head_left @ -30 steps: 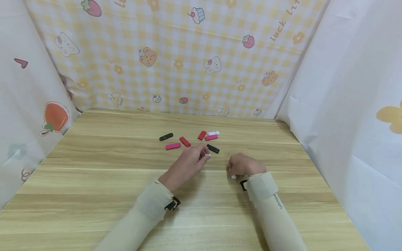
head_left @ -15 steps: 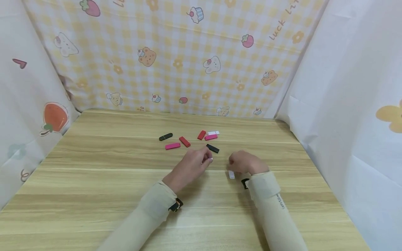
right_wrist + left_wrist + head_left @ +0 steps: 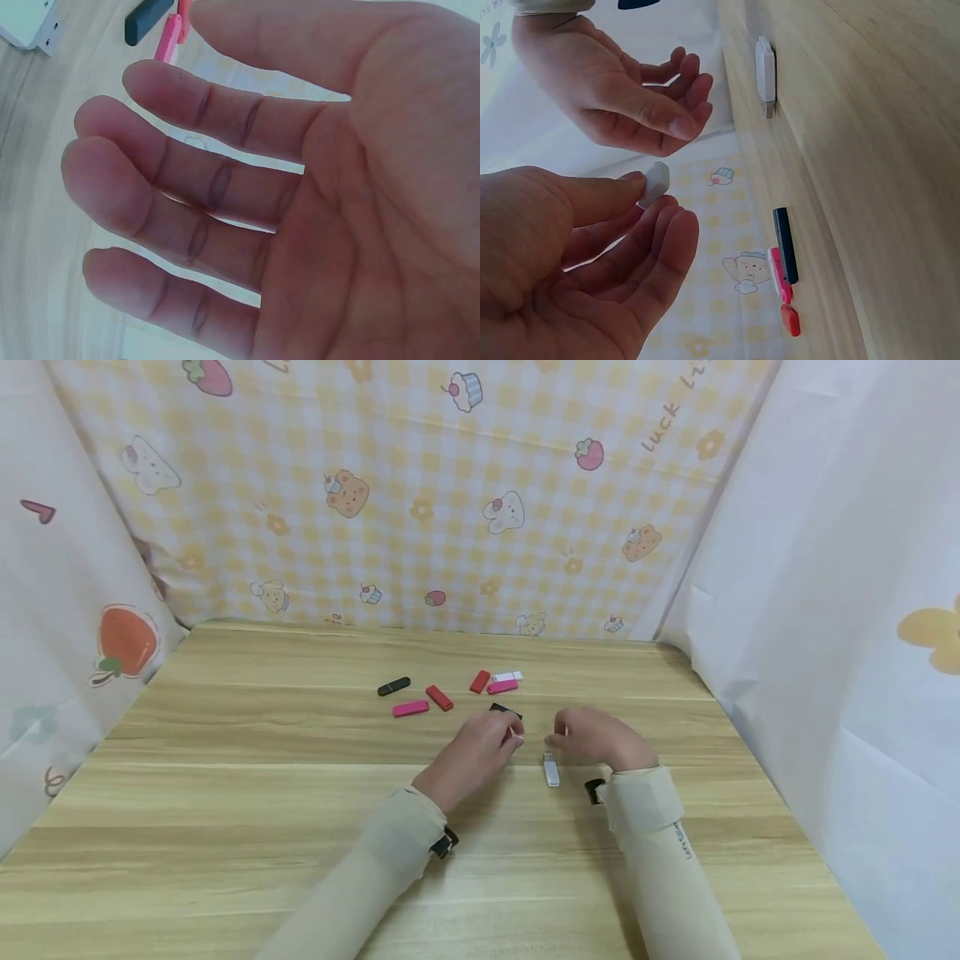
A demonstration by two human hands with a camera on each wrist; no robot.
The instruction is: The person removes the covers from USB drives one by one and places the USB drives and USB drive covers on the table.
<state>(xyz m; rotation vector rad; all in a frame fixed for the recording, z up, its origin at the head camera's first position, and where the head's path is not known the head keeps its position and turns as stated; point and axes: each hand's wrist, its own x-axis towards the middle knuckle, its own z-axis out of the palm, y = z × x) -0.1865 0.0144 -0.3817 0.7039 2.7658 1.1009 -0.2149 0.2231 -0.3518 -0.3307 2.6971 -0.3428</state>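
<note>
On the tabletop (image 3: 225,810), one USB stick (image 3: 552,772) lies just left of the right hand (image 3: 602,741); seven more sticks (image 3: 439,697) lie beyond the left hand (image 3: 472,755).

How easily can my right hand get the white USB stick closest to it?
Likely yes: your right hand holds nothing, and the white USB stick lies uncovered on the table close by it.
</note>
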